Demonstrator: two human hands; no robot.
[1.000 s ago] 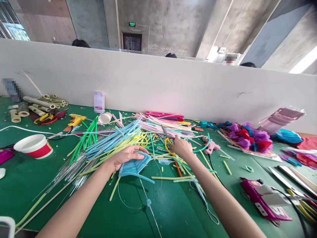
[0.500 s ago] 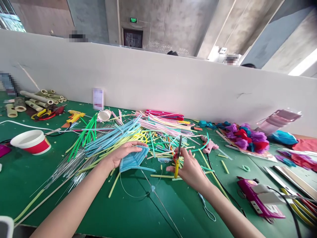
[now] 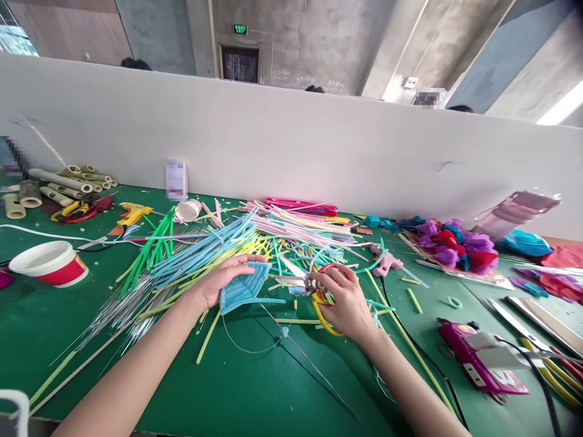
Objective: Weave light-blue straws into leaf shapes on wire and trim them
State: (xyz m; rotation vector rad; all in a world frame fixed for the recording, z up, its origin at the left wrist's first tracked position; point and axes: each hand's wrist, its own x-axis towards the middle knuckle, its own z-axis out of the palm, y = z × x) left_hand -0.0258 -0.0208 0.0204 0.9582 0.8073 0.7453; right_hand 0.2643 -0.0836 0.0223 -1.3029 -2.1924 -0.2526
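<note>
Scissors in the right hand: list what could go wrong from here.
1. The open blades of the scissors point toward the left hand, so a slip of the right hand might nick its fingers.
2. The blades are also close to the blue pleated piece that the left hand holds, and could snip it in the wrong place.
3. The thin strand with a small blue lump hangs loose below and might snag.

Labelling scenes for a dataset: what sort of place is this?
Probably a craft workshop: loose coloured strips are heaped on a green table, a yellow glue gun lies beyond, and the right hand holds scissors.
</note>
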